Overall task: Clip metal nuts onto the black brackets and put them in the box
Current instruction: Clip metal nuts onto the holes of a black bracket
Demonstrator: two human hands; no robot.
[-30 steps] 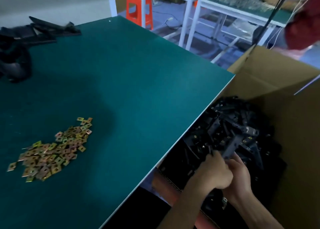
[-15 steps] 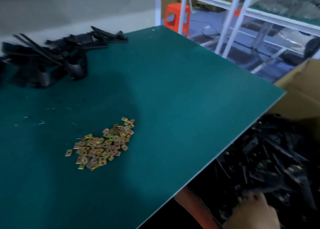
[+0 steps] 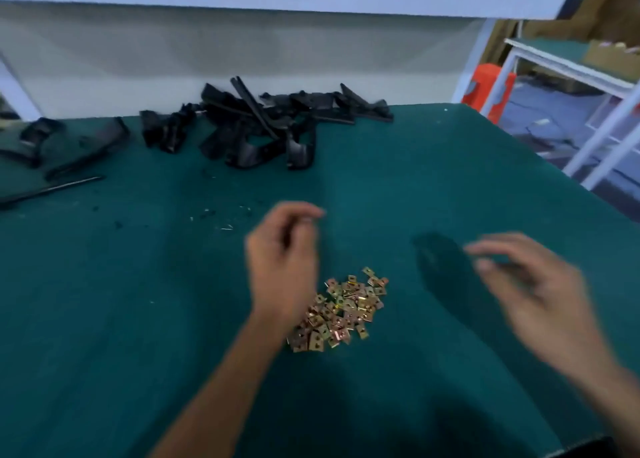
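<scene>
A small heap of brass-coloured metal nuts (image 3: 341,310) lies on the green table (image 3: 433,166) near its middle. A pile of black brackets (image 3: 263,125) sits along the table's far edge. My left hand (image 3: 282,267) hovers above the table just left of the nuts, fingers loosely curled and holding nothing. My right hand (image 3: 530,291) is blurred with motion to the right of the nuts, fingers spread and empty. The box is out of view.
More black brackets (image 3: 65,146) and a thin black strip (image 3: 52,189) lie at the far left. An orange stool (image 3: 488,88) and white rack legs (image 3: 609,135) stand beyond the table's right edge. Small debris specks dot the table behind my left hand.
My view has swung left from the box to the table. Both hands have come out of the box, empty, and now hover on either side of the nuts.
</scene>
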